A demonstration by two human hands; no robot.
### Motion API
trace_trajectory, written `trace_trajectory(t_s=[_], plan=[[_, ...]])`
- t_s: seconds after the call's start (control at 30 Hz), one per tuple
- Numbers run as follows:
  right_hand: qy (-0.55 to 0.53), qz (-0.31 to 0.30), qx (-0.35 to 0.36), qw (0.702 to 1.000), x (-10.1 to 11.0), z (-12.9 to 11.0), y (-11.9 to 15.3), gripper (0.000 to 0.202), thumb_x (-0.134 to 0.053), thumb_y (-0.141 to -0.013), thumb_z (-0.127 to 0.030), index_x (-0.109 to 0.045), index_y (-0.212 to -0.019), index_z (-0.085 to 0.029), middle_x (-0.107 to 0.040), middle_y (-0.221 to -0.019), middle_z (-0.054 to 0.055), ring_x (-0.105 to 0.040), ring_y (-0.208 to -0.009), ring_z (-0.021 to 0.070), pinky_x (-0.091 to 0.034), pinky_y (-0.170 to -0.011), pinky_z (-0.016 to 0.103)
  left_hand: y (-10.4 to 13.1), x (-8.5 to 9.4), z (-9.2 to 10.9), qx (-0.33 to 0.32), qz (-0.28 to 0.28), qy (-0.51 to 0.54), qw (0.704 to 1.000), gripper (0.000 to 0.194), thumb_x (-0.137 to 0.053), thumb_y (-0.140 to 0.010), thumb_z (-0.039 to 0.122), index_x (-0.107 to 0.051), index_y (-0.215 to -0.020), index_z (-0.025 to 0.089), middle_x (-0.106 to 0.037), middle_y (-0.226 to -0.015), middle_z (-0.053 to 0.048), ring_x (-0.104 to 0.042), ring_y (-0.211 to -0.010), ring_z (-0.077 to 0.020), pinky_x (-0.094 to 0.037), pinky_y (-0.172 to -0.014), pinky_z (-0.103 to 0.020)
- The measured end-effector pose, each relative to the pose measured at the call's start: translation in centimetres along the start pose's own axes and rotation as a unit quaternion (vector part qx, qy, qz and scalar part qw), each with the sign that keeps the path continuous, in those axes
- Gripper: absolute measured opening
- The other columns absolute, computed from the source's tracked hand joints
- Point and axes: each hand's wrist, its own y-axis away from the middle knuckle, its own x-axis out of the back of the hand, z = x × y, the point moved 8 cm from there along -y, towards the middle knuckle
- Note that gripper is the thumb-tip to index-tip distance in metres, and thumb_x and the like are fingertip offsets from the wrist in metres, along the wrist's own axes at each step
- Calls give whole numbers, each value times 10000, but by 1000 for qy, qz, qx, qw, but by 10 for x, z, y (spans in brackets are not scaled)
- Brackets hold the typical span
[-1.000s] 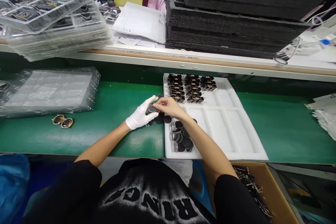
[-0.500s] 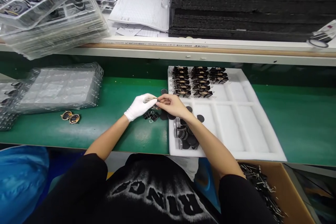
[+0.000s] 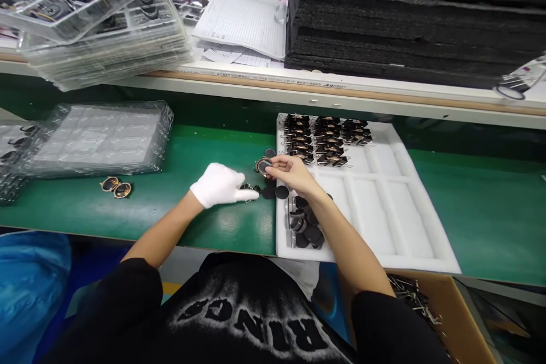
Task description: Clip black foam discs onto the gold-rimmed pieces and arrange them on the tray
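Observation:
My right hand (image 3: pixel 292 173) is closed in a pinch on a pair of round sunglasses (image 3: pixel 263 166) with dark lenses and a gold-toned rim, held just above the green bench. My left hand (image 3: pixel 219 185), in a white glove, reaches to a small pile of black binder clips (image 3: pixel 251 187). Its thumb and fingers are apart around the pile, partly covering it. Black round discs (image 3: pixel 282 192) lie beside the clips, under my right hand. On the white foam tray (image 3: pixel 371 210) stand rows of binder clips (image 3: pixel 328 142) clamped on gold-rimmed pieces.
More discs (image 3: pixel 313 233) lie in the tray's near-left compartment. Another pair of round sunglasses (image 3: pixel 116 187) rests at left, before stacked clear trays (image 3: pixel 98 139). A shelf (image 3: pixel 239 86) crosses behind, bearing black foam sheets (image 3: pixel 384 40). A cardboard box (image 3: pixel 464 318) of clips sits below right.
My hands have come apart. The left has let go of the sunglasses and moved down to the binder clips; the right still holds the sunglasses. The whole view has shifted slightly.

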Motion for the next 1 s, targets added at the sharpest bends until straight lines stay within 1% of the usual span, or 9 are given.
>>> trace_trajectory(t_s=[0.1,0.17,0.23,0.37,0.47,0.63,0.77,0.83,1.0], plan=[[-29,3,-4,1000,10,-2,4,453,-907,-711,-542,-727,-928,-187,-790,-857,63,-722,-753,184,-596,-770,347,12,-10,7,-32,-37,-66,997,691,-579,-874,754,-488,-494,185,-456,-425,-40,-410,-403,-138,-176,-576,-294],[-47,-6,-8,999,13,-3,7,453,-915,-706,-542,-734,-929,-192,-796,-884,64,-723,-775,181,-592,-767,334,16,-12,3,-41,-53,-99,993,647,-466,-971,622,-520,-504,176,-499,-448,-65,-405,-402,-138,-171,-586,-296],[-63,-18,-15,998,13,-4,10,453,-929,-696,-533,-743,-933,-195,-799,-900,65,-725,-787,179,-585,-749,319,15,-10,-6,-43,-65,-126,989,626,-450,-981,569,-542,-505,172,-517,-459,-74,-425,-411,-145,-182,-590,-295],[-85,-33,-25,996,14,-4,13,457,-947,-677,-524,-756,-931,-195,-797,-900,61,-725,-793,180,-585,-744,313,5,0,-25,-20,-59,-165,984,689,-529,-902,743,-576,-514,176,-461,-426,-57,-470,-423,-176,-227,-605,-286],[-98,-35,-27,994,16,-3,12,462,-949,-674,-531,-758,-929,-197,-792,-886,51,-719,-783,172,-589,-757,312,-5,4,-30,-9,-41,-164,986,745,-532,-844,851,-587,-527,179,-428,-418,-47,-474,-425,-191,-243,-616,-292],[-118,-47,-21,992,17,-4,11,452,-951,-678,-522,-767,-937,-199,-802,-954,64,-727,-820,169,-598,-776,302,-22,18,-23,-19,-16,-97,995,674,-516,-927,691,-483,-473,194,-443,-439,-37,-423,-436,-150,-227,-600,-300],[-123,-64,-1,990,11,-6,11,440,-952,-678,-511,-800,-940,-191,-769,-1274,125,-748,-1049,230,-609,-875,330,-35,31,-6,4,41,-2,999,641,-402,-1043,595,-492,-542,204,-537,-502,-19,-494,-490,-142,-333,-585,-292],[-120,-66,9,990,8,-6,11,450,-956,-672,-513,-809,-947,-188,-744,-1342,137,-739,-1135,262,-605,-921,347,-40,25,5,15,59,59,996,644,-299,-1091,561,-504,-590,214,-553,-515,-6,-520,-499,-136,-401,-585,-277],[-104,-67,14,992,6,-3,12,496,-930,-693,-558,-798,-995,-186,-820,-1047,94,-779,-981,235,-603,-964,381,-45,-5,19,16,35,168,985,682,-181,-1096,578,-375,-534,244,-428,-437,4,-442,-438,-132,-414,-531,-278]])
